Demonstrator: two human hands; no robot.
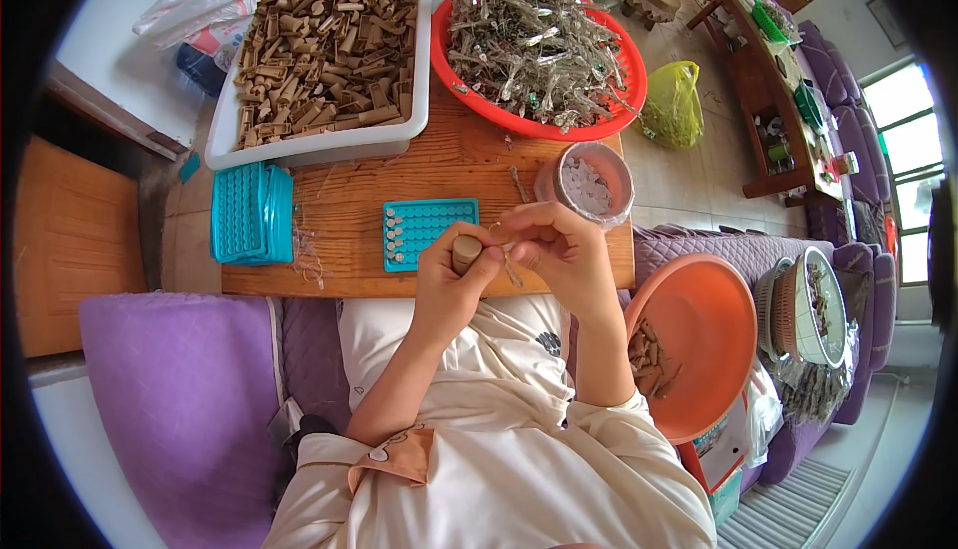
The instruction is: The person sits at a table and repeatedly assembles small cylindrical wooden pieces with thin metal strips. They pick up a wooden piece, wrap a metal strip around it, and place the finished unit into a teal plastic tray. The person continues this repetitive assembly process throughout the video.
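Left hand (444, 270) is gripping the tube (466, 253), axis running roughly twelve-to-six
At its three o'clock, the right hand (562, 248) is pinching a strand (513, 269)

counter (344, 195): tub (423, 50) of cardboard tubes (329, 55) sits back left | basket (637, 70) of strands (539, 50) just right of it | tray (429, 235) up front | tray stack (249, 215) left of that | cup (548, 186) over by right edge
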